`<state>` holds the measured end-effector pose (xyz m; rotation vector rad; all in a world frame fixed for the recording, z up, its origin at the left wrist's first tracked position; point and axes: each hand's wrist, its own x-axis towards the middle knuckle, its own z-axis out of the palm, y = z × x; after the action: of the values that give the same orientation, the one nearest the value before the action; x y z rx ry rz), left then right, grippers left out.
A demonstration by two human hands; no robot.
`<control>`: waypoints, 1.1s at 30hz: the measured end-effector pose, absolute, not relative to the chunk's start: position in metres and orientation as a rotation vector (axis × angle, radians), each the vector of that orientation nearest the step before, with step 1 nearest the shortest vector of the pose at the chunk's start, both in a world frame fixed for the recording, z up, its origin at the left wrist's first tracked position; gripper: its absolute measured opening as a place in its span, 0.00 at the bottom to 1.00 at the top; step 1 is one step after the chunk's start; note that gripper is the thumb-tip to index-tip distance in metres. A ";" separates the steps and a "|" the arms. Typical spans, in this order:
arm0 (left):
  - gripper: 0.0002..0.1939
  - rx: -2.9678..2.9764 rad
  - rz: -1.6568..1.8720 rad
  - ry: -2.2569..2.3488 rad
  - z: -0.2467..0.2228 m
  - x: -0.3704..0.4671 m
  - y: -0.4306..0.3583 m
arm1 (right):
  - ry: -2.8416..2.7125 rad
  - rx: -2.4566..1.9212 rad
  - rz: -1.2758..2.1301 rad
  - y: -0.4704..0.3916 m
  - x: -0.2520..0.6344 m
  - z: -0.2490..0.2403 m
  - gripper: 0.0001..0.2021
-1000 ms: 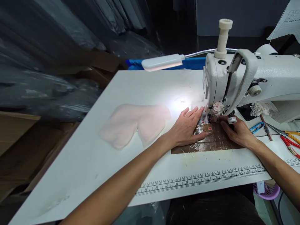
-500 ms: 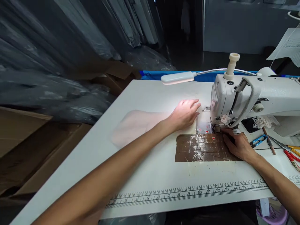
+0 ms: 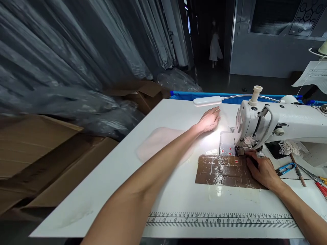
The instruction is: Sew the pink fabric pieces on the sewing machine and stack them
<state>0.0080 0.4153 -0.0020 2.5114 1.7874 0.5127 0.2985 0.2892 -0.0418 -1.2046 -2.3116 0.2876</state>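
My left hand (image 3: 209,119) reaches across the white sewing table, fingers stretched out and palm down, just beyond the lamp's bright spot. Nothing shows in its grasp. Below that forearm lies a pale pinkish, see-through flat piece (image 3: 155,144), which looks like thin fabric. My right hand (image 3: 263,172) rests at the sewing machine (image 3: 247,119), thumb and forefinger apart beside the presser foot (image 3: 239,150). Part of its fingers is hidden behind the machine head. Under and beside it, brown tape (image 3: 217,170) covers the table surface.
Blue thread snips (image 3: 285,168), a brown stick (image 3: 297,171) and red-handled scissors (image 3: 321,190) lie to the right. A lamp (image 3: 208,101) reaches over the table. A printed ruler (image 3: 219,220) runs along the front edge. Cardboard boxes (image 3: 56,163) stand left; a person (image 3: 216,47) is far back.
My view has tilted up and turned slightly left. My left hand has moved away from the needle area toward the back of the table. My right hand stays by the presser foot.
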 end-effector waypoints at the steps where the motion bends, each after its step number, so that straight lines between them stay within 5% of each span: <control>1: 0.24 2.515 0.518 1.780 0.000 0.009 0.411 | -2.323 -1.217 0.276 0.289 0.298 -0.042 0.15; 7: 0.16 2.508 0.448 1.699 0.005 0.014 0.383 | -2.355 -1.212 0.231 0.286 0.298 -0.039 0.14; 14: 0.18 2.196 0.609 1.975 0.002 0.004 0.371 | -2.349 -1.283 0.257 0.285 0.299 -0.042 0.15; 22: 0.05 1.776 0.826 2.010 -0.002 -0.002 0.374 | -2.307 -1.264 0.304 0.285 0.298 -0.047 0.18; 28: 0.05 1.455 1.008 1.763 0.000 0.007 0.381 | -2.291 -1.220 0.323 0.285 0.298 -0.045 0.18; 33: 0.17 1.269 1.064 1.600 -0.001 0.006 0.381 | -2.300 -1.241 0.349 0.285 0.298 -0.044 0.16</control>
<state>0.0063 0.3807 -0.0006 1.2692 1.6001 1.0642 0.2976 0.2851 -0.0439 -1.2405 -2.3002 0.3493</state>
